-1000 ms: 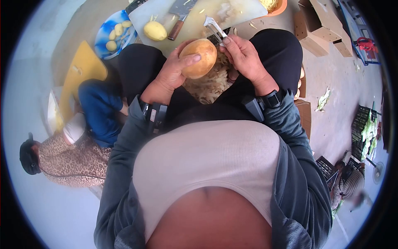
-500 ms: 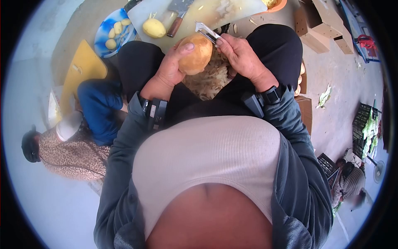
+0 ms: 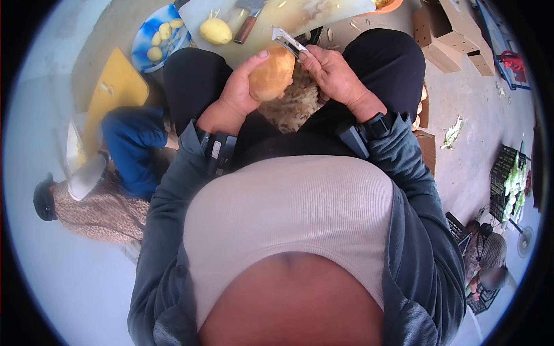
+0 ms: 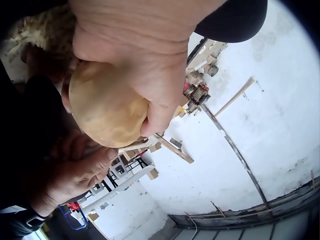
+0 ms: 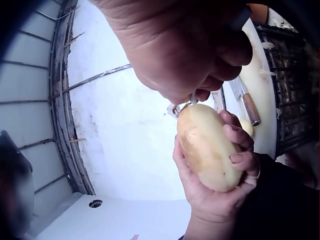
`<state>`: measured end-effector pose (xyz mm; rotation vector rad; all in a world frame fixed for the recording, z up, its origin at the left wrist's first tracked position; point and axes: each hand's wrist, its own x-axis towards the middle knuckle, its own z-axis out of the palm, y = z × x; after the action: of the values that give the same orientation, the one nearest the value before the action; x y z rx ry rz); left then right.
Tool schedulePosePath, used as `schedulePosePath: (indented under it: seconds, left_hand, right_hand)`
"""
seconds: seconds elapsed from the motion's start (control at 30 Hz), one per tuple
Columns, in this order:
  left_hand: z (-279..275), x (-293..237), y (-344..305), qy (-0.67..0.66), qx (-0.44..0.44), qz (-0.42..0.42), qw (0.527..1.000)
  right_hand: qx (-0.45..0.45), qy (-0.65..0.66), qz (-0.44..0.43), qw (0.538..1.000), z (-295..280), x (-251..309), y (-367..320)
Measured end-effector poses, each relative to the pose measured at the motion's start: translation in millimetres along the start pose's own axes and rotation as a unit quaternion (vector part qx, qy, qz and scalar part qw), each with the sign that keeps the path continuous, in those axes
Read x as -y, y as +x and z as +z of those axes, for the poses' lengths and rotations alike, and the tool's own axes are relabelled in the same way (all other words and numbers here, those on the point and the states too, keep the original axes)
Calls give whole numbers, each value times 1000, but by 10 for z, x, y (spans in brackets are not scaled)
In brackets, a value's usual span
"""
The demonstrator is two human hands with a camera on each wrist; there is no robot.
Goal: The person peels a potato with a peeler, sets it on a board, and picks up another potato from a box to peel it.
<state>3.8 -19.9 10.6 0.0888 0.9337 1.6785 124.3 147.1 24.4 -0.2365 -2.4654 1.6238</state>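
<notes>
My left hand (image 3: pixel 235 86) grips a large potato (image 3: pixel 271 75), fingers wrapped beneath it and thumb up along its side. In the right wrist view the potato (image 5: pixel 207 147) has a pale peeled strip beside brown skin. A peeler (image 3: pixel 288 41) with a whitish head is held in my right hand (image 3: pixel 339 76), its blade right at the potato's upper end. The left wrist view has the potato (image 4: pixel 107 107) close up, my right hand (image 4: pixel 75 175) below it. Peelings (image 3: pixel 293 109) lie in a heap between the knees, under the hands.
A peeled potato (image 3: pixel 215 31) and a knife (image 3: pixel 246 29) lie on the cutting board (image 3: pixel 306 14). Several potatoes sit in a blue-and-white basin (image 3: pixel 138 46). Cardboard boxes (image 3: pixel 444 34) stand at right. Another person (image 3: pixel 101 213) sits at left, near a yellow board (image 3: pixel 118 81).
My right hand has brought the peeler left, to the potato's upper end. The left hand has shifted slightly left and turned the potato more upright, its thumb moving up the side.
</notes>
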Motion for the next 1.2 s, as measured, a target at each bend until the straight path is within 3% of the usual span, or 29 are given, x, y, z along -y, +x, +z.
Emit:
schedulePosePath:
  seconds: [0.23,0.27,0.3,0.33,0.37,0.43,0.57,0.7,0.77,0.83,1.0,1.2]
  left_hand:
    - [-67,11,-16,-69,9,-3,998]
    - [-78,5,9,-107,20,9,994]
    - [-75,-34,96,-118,-65,-10,991]
    - [-101,-80,103,-103,-71,2,992]
    - [-85,-153,88,-88,-76,14,993]
    - [-81,-172,25,-95,-57,26,994]
    - [-47,-144,-17,-90,-23,17,996]
    - [10,-113,4,-75,-4,26,997]
    - [18,-112,12,-75,-11,7,997]
    - [31,-107,19,-80,-12,5,997]
    - [-42,-75,38,-71,-1,-7,997]
    - [-33,-50,30,-98,-56,-27,993]
  right_hand:
    - [20,-23,12,999,16,71,-19]
    - [93,-21,-70,993,78,72,-48]
    - [167,-19,-151,974,137,84,-74]
    - [226,-59,-145,961,197,109,-76]
    - [228,-62,-146,961,147,146,-60]
    - [85,53,-49,994,-27,247,-20]
    - [-29,-4,-81,996,-4,116,77]
    - [-32,-62,-31,997,34,156,81]
    - [-76,-66,-23,995,33,122,113]
    - [-89,-67,-60,992,52,70,131]
    - [-42,-105,-21,993,56,103,110]
    - [-14,-114,-1,993,76,112,88]
